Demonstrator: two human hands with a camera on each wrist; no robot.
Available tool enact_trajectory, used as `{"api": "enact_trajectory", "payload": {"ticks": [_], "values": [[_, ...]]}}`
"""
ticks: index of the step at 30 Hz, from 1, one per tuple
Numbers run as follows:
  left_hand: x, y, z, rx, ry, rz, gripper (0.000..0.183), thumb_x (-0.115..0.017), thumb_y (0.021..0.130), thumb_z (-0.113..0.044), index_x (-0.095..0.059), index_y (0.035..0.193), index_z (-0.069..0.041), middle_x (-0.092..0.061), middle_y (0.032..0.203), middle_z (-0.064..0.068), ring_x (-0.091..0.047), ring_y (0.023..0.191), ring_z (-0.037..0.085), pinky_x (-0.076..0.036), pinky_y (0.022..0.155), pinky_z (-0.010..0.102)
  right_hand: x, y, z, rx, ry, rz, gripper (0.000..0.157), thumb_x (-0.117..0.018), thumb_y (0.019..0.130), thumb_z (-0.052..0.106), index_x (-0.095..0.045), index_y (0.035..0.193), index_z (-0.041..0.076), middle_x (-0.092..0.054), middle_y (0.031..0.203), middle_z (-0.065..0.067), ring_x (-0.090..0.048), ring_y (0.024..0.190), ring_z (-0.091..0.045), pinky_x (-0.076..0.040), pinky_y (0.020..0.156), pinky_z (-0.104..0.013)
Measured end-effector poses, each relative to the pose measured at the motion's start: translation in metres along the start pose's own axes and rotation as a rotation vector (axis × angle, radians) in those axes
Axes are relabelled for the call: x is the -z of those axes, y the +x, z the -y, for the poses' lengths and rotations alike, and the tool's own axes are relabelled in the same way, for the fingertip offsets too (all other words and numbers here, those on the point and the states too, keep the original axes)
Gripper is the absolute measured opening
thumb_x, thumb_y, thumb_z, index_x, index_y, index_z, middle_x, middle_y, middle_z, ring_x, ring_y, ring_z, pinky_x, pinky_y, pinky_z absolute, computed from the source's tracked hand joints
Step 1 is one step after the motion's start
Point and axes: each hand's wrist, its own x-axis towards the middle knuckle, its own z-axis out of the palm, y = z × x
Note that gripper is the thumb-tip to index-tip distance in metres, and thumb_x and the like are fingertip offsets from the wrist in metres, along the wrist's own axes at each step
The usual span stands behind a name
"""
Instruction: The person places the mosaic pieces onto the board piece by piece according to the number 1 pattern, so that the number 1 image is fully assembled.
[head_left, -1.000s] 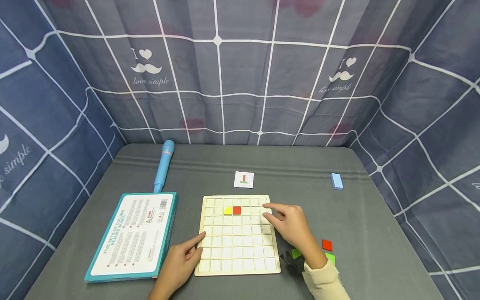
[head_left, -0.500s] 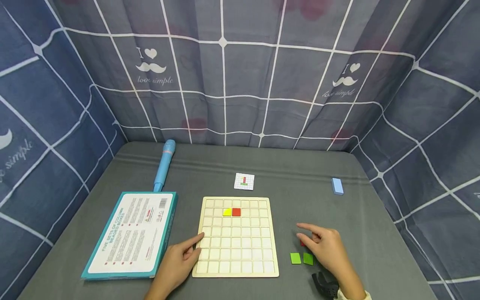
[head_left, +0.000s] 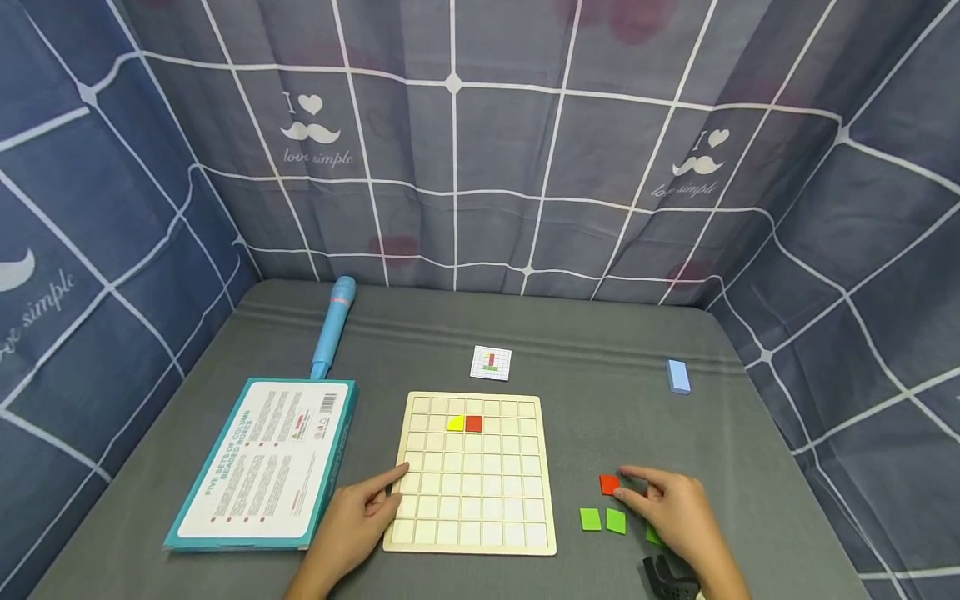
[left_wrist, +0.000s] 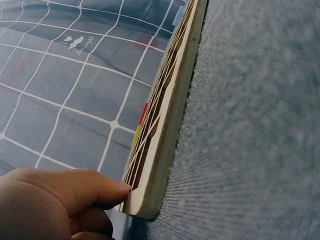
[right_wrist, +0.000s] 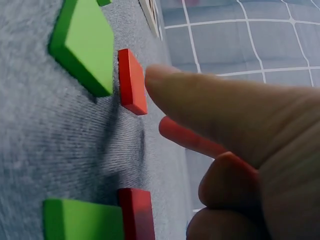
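Observation:
A pale gridded wooden board lies at the middle of the table, with a yellow tile and a red tile side by side in an upper row. My left hand touches the board's left edge with index finger and thumb, apart from each other along it. To the board's right, my right hand has thumb and index finger spread beside a loose red tile. Green tiles lie below it. Near the right hand, a darker red tile adjoins a green tile in the right wrist view.
Above the board lies a small pattern card. A teal-edged box sits at left, with a blue microphone-like object behind it. The blue block stands at far right. A gridded curtain encloses the table.
My right hand has moved from the board's upper right edge down and right to the loose tiles, its finger and thumb still spread. The left hand keeps to the board's edge.

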Motion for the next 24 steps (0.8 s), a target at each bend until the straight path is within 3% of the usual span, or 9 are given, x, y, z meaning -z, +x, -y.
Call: {"api": "enact_trajectory", "payload": {"ticks": [9,24], "values": [[-0.0008,0.0008,-0.0003,-0.002,0.012,-0.001,0.038,-0.075,0.091,-0.004,-0.075,0.126,-0.018,-0.035,0.054,-0.013,-0.025,0.047,-0.001,-0.026,0.049,0.018,-0.0043,-0.0015,-0.0023,-0.044,0.007,0.064,0.030,-0.088,0.080,0.026,-0.081,0.108,0.021,-0.037,0.053,0.010,-0.026,0.046,-0.003,-0.028,0.045,-0.023],[-0.0022,0.0011,0.0012,-0.009,0.007,-0.014,0.038,-0.075,0.090,-0.004,-0.075,0.126,-0.019,-0.035,0.055,-0.013,-0.025,0.048,-0.001,-0.026,0.049,0.018,-0.0086,-0.0031,-0.0015,-0.018,-0.022,0.033,0.024,-0.087,0.082,0.027,-0.081,0.106,0.023,-0.035,0.053,0.012,-0.025,0.046,-0.003,-0.026,0.046,-0.022]]}}
